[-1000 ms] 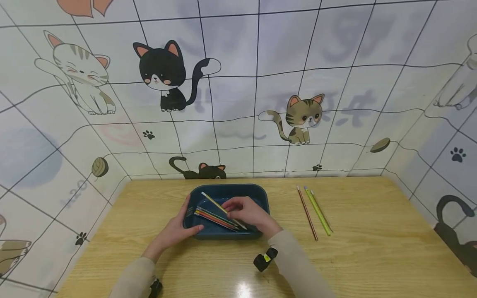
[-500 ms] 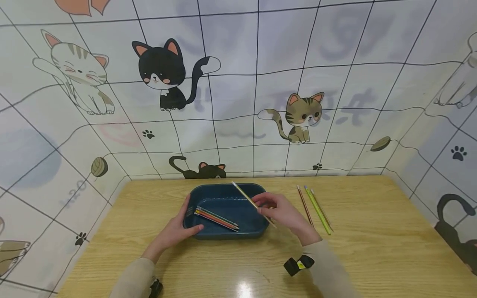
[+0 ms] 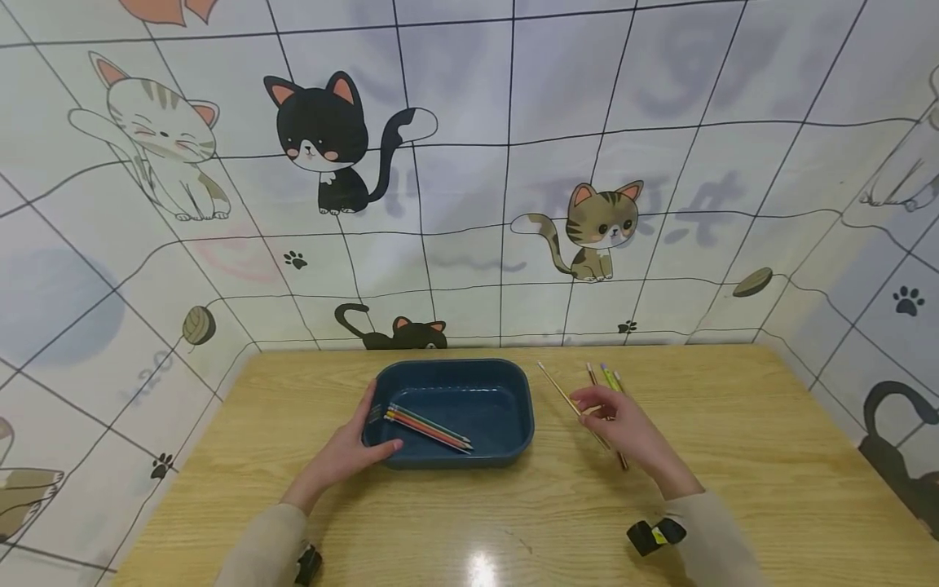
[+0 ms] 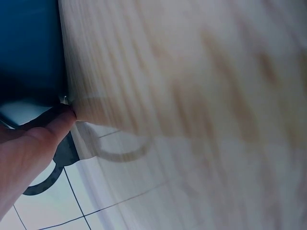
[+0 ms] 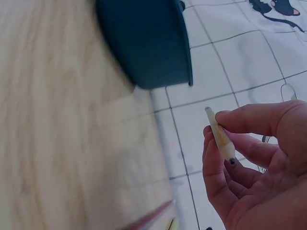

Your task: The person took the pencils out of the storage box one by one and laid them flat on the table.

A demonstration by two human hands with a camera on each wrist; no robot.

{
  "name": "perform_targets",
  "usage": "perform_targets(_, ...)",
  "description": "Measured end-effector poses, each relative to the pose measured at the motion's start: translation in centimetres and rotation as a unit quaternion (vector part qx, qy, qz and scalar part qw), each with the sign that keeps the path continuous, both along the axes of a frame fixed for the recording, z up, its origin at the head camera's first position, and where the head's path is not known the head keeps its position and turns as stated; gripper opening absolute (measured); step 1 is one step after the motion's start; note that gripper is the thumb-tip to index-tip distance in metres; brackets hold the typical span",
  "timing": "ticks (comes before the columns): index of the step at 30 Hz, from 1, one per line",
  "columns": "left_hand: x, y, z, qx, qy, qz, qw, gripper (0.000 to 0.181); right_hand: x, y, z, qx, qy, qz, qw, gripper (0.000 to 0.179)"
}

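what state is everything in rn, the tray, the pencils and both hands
Blue tray: upright on the table, open-topped
Bunched pencils: lying slantwise in the tray, sharpened
Left hand: spread against the tray's left end
Right hand: pinching a pencil
Held pencil: sharpened, out of the tray
Loose pencils: lying on the table, partly hidden by the right hand

A white, black-gridded wall covering (image 3: 465, 191) printed with a black-and-white cartoon cat (image 3: 343, 139) stands behind a yellowish wood-grained tabletop (image 3: 763, 440).
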State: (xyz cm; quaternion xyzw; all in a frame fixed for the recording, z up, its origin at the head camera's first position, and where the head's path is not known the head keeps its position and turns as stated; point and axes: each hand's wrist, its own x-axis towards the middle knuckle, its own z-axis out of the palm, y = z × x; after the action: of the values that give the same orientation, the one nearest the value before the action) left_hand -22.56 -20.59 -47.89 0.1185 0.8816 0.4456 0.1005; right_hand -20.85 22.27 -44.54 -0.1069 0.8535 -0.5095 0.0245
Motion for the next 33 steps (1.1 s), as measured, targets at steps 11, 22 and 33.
perform_targets(11, -0.3, -0.1, 0.4, -0.005, 0.006, 0.0, 1.0, 0.104, 0.4, 3.1, -1.7, 0.052, 0.034, -0.065, 0.996, 0.029)
perform_targets(22, -0.3, -0.1, 0.1, -0.004, 0.0, -0.001, 1.0, 0.104, -0.1, 4.2, -2.4, 0.07, 0.016, -0.1, 0.9924, 0.027)
perform_targets(33, -0.3, -0.2, -0.1, -0.001, 0.002, -0.006, 1.0, 0.104, -0.7, 4.4, -2.5, 0.081, -0.033, -0.126, 0.9881, 0.03)
